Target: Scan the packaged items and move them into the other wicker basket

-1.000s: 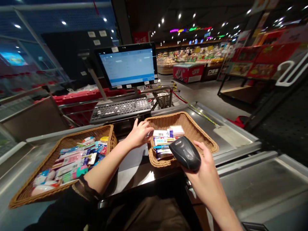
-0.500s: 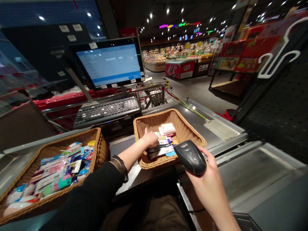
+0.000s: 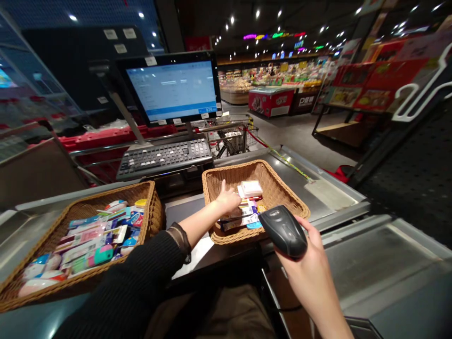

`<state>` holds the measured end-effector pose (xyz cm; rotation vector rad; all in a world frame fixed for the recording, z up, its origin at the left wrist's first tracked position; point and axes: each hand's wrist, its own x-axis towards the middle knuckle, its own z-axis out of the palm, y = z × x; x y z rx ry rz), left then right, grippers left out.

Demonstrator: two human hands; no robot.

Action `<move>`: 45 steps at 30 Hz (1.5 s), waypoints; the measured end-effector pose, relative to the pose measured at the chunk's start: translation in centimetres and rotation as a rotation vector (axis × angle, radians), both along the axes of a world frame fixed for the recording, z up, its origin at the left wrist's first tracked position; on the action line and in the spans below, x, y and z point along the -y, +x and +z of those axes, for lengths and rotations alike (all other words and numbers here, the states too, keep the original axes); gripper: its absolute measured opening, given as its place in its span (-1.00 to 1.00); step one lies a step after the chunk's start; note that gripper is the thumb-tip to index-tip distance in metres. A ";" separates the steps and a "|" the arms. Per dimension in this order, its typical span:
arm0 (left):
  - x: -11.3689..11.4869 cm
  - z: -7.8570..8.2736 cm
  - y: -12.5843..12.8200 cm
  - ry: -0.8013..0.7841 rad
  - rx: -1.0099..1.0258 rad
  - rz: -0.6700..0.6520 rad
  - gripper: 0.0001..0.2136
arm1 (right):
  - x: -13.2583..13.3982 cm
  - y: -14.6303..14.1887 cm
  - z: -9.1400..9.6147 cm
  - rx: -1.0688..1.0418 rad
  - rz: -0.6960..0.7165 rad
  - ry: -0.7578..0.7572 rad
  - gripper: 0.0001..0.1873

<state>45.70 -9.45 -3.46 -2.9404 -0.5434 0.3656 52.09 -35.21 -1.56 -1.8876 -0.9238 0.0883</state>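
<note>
My right hand is wrapped round a black handheld barcode scanner, held above the near right corner of a wicker basket. Inside that basket lie a white box and several small packages. My left hand reaches over these packages, its thumb raised apart from the other fingers. Those fingertips point down near the white box, and nothing shows in the hand. To the left stands a second wicker basket, filled with packaged goods.
Behind the baskets are a keyboard and a lit monitor. A metal counter extends to the right. Shopping carts stand beyond the counter. White hooks hang at the right edge.
The whole view has shifted, so things appear farther right. My left hand has moved slightly toward the white box in the basket. The scanner stays in my right hand.
</note>
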 end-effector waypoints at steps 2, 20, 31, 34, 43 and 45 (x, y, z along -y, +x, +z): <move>0.1 1.2 -1.4 0.009 0.141 0.021 -0.84 | -0.2 -0.3 0.0 0.030 0.025 -0.003 -0.56; -0.2 5.3 -36.7 0.172 0.468 0.681 -0.70 | -6.3 -7.8 -0.9 0.298 0.560 0.074 -0.67; -4.6 4.0 -47.0 0.090 0.243 0.926 -0.58 | -7.0 -11.5 0.1 0.243 0.578 0.060 -0.73; -5.4 3.8 -47.1 0.072 0.229 0.922 -0.67 | -7.3 -11.1 -0.1 0.285 0.610 0.052 -0.68; -5.1 7.3 -45.8 0.135 0.330 0.847 -0.66 | -7.3 -11.4 1.1 0.227 0.552 0.059 -0.76; -4.4 8.3 -43.7 0.162 0.398 0.750 -0.67 | -7.5 -11.8 1.6 0.212 0.538 0.069 -0.78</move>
